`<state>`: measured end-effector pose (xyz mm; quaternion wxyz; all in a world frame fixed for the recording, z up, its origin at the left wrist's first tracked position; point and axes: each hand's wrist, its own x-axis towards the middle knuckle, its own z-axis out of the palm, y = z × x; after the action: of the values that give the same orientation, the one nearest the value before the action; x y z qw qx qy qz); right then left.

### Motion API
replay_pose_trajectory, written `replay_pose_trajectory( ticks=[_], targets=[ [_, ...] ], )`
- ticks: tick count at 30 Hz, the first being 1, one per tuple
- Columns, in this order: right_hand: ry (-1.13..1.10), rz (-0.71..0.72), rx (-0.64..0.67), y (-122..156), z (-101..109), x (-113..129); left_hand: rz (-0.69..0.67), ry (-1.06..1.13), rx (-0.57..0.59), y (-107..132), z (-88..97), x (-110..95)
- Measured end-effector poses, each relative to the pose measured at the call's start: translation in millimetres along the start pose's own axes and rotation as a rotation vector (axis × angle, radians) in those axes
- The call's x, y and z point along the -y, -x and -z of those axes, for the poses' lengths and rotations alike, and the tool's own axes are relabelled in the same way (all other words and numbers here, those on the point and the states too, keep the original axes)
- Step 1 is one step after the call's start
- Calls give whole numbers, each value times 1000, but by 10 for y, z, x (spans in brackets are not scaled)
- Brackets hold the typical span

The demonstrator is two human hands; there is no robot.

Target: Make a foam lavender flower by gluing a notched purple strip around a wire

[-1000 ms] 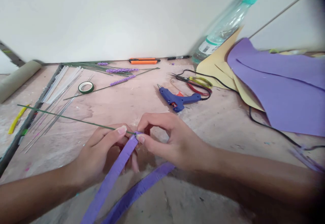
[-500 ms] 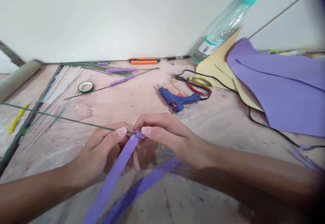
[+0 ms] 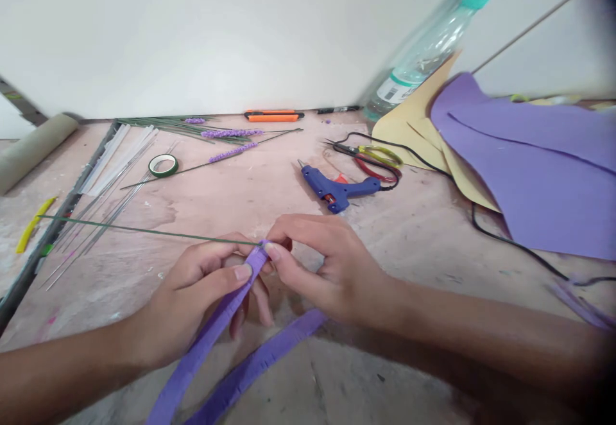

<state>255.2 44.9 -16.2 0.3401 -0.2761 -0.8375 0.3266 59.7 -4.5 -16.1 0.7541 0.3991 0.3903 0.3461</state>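
My left hand pinches a long purple fringed foam strip between thumb and fingers, just below its upper end. My right hand pinches the strip's end where it meets the tip of a thin green wire stem. The wire runs left from my fingertips, low over the table. The strip trails down toward me and loops back under my right wrist.
A blue glue gun lies beyond my hands, with scissors and a black cord behind it. Purple and tan foam sheets and a plastic bottle sit at right. Green tape roll, wires and finished purple stems lie at left.
My left thumb has slid down the strip toward me. The wire's far end has dipped and swung, and my right fingers have closed tighter on the strip's end.
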Motion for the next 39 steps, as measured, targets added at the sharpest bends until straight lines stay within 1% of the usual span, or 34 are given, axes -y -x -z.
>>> replay_pose_trajectory(
  ticks=[2,5,10,15,20,22,25,29,33,35,39],
  targets=[
    [14,-16,-18,12,-4,18,-3,-2,1,2,1,8],
    [3,-58,-13,20,0,53,-4,-9,3,4,-2,18],
    [-94,-78,-35,5,-11,67,3,-13,-6,-1,9,27],
    [-183,-158,16,-6,-1,80,33,15,-36,14,9,39],
    [-150,-105,27,7,9,78,33,62,-81,4,-37,47],
    [-136,-114,45,10,10,82,27,36,-100,-9,-35,53],
    [-220,-184,84,8,6,83,18,-48,-114,-15,-14,56],
    [-370,-301,128,-4,4,51,-26,-100,-87,-2,-20,26],
    [-461,-314,182,-11,31,31,-68,-146,-78,-3,-43,-12],
    [-440,-317,200,-12,46,43,-87,-158,-75,-10,-41,-20],
    [-270,-279,177,-11,44,75,-70,-107,-58,-20,-36,-18]
  ],
)
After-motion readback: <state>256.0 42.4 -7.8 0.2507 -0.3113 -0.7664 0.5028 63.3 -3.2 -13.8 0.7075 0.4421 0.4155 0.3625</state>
